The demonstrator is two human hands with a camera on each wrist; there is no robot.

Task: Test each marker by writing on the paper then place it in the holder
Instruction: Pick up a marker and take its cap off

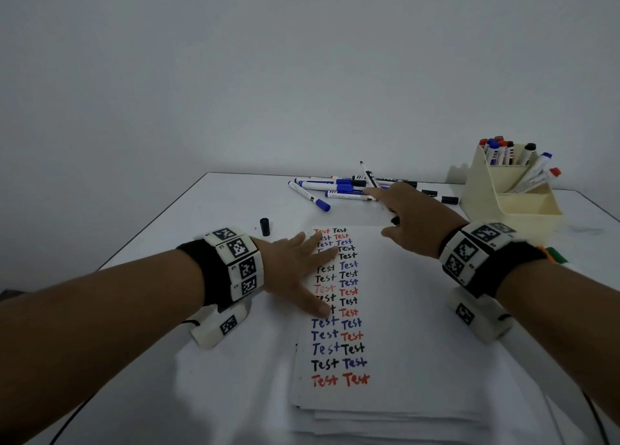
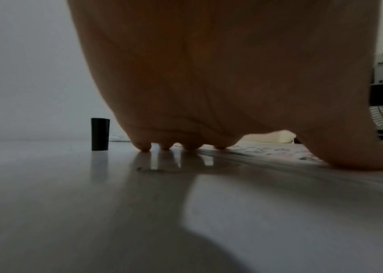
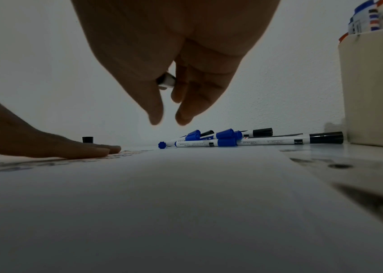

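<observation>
Well along, by the look of it: paper (image 1: 385,310) at frame centre filled with two columns of "Test"; cream holder (image 1: 503,189) at right already stocked with capped markers. Left to do: loose pile of markers (image 1: 335,186) at upper centre of the tabletop (image 1: 235,203). Left hand (image 1: 298,263) flat, fingers spread, pressing the paper's left edge. Right hand (image 1: 412,219) curled round an uncapped black marker (image 3: 166,80), above the pile. Black cap (image 1: 264,226) upright at centre left, apart. Nothing blocking the holder.
</observation>
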